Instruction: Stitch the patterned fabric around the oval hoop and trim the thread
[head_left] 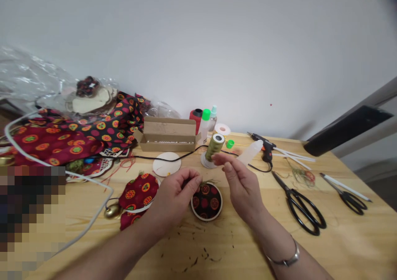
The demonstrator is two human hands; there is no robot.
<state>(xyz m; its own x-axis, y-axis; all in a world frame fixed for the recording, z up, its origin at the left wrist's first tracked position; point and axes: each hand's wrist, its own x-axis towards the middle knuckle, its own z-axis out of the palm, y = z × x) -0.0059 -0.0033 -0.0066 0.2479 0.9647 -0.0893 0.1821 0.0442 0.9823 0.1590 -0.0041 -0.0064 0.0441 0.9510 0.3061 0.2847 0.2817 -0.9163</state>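
My left hand is curled closed, its fingertips pinched on the upper left edge of a round fabric-covered disc with red and orange dots on black. The disc lies flat on the wooden table. My right hand hovers just right of the disc, fingers loosely stretched and together, thumb and forefinger near a spool of olive-green thread. Whether a thread runs between its fingers is too fine to see. A second fabric-covered disc in red lies to the left of my left hand.
Black scissors and a smaller pair lie to the right. A glue gun, an open cardboard box, small bottles, a white disc, a small brass bell and heaped patterned fabric fill the back and left.
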